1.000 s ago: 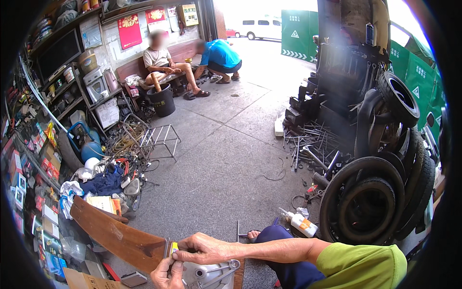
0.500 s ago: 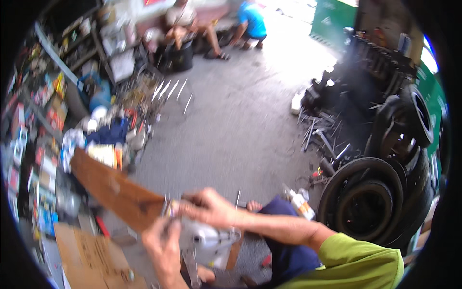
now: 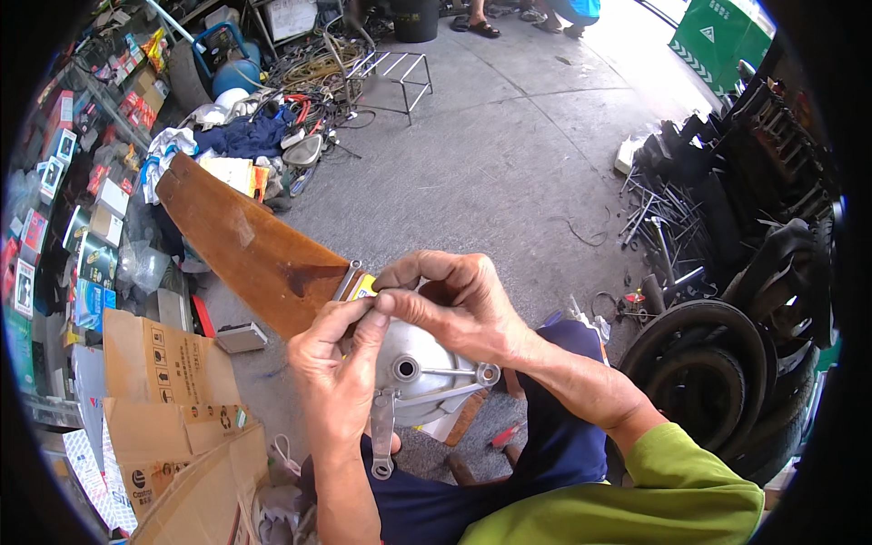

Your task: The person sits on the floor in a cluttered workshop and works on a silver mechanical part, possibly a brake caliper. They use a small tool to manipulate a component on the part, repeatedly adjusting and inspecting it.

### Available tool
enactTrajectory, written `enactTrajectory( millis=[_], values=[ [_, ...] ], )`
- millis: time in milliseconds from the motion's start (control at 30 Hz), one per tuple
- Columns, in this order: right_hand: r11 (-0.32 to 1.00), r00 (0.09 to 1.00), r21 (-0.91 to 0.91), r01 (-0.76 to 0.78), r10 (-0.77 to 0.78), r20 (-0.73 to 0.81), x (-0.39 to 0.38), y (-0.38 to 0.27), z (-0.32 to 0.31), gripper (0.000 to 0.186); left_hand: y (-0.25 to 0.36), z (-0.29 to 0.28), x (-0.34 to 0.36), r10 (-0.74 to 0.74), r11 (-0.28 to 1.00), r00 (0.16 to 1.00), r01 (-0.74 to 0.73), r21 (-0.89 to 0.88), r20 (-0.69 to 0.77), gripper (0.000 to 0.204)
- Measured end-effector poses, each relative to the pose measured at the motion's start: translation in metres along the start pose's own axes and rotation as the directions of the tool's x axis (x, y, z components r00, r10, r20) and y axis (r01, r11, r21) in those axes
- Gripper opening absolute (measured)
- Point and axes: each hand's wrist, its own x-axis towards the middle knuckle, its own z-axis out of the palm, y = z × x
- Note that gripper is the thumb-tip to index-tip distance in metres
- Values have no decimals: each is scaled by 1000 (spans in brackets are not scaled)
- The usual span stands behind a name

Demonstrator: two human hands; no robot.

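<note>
My left hand [image 3: 333, 368] and my right hand [image 3: 463, 309] meet fingertip to fingertip in a pinch; what lies between them is hidden or too small to name. Just behind the fingers lie a yellow packet [image 3: 363, 287] and a metal spanner [image 3: 346, 281], at the near end of a long brown wooden board [image 3: 241, 241]. Below my hands is a silver round metal housing [image 3: 429, 354] with a central bore and a bolt lug. A flat metal arm [image 3: 382, 436] with a ring end hangs down from it. My legs [image 3: 563, 418] in dark blue trousers are under it.
Cardboard [image 3: 163, 363] and a glass case of boxes [image 3: 64, 236] line the left. Tyres [image 3: 688, 381] and scattered tools [image 3: 654, 209] are at the right. A wire stand [image 3: 391, 73], cloths [image 3: 241, 132], a black bucket [image 3: 413, 18] and two people's feet [image 3: 481, 27] are farther back.
The view has tilted down, showing more of the housing and cardboard. My left hand has risen from the lower edge, and both thumbs and fingers now meet in front of the yellow packet.
</note>
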Motion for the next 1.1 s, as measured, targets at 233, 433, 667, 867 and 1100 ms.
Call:
enactTrajectory(
  millis=[233, 433, 667, 867, 1100],
  values=[
    [994, 976, 84, 68, -49, -212, 5, 3, -1, 21, 2, 2, 0, -121, 975, 989, 135, -178, 89, 34],
    [996, 961, 49, -79, 89, -262, 5, -6, -7, 28, 1, 8, -7, 157, 972, 987, -149, 182, -28, 22],
    [981, 980, 151, -122, 144, -140, 3, -14, -15, 26, 10, -2, -3, -144, 966, 988, 151, -209, 50, 13],
    [985, 1000, 173, 0, -3, 16, 1, -19, -13, 28, 10, -15, -1, -354, 762, 915, 402, -508, 193, 16],
    [984, 1000, 174, -31, 30, 8, -1, -19, -14, 23, 8, -16, -1, -284, 837, 945, 327, -439, 162, 16]
  ],
)
